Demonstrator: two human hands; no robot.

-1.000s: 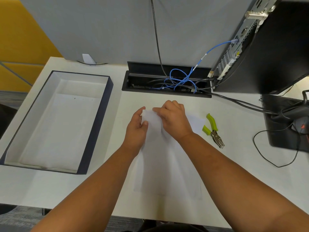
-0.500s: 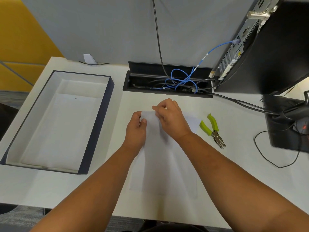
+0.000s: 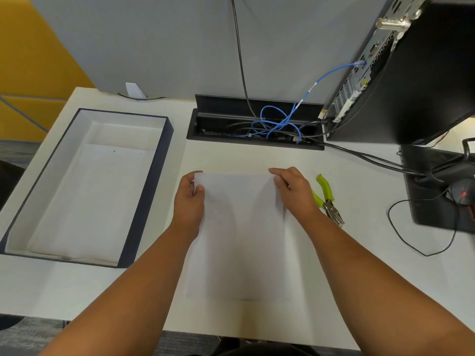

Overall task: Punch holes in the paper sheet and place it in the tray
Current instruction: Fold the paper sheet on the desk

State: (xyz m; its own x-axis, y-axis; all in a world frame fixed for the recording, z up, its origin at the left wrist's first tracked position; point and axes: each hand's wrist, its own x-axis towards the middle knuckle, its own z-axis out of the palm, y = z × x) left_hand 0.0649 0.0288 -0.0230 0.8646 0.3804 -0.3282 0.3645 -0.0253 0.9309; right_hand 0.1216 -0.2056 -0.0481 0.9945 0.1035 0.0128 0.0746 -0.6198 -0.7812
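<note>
A white paper sheet (image 3: pixel 239 235) lies lengthwise on the white desk in front of me. My left hand (image 3: pixel 189 201) pinches its far left corner, and my right hand (image 3: pixel 293 191) pinches its far right corner. A hole punch with lime-green handles (image 3: pixel 327 199) lies on the desk just right of my right hand, partly hidden by it. The tray (image 3: pixel 144 201), a dark-walled rectangular box with a white inside, sits at the left with white paper lying in it.
An open cable well (image 3: pixel 254 129) with blue and black cables sits behind the sheet. A black computer case (image 3: pixel 411 80) stands at the back right. A black pad with a mouse (image 3: pixel 460 194) and loose cables occupies the right edge.
My hands were close together at the sheet's far edge; they have spread apart to its two far corners. The sheet now lies squarer in front of me.
</note>
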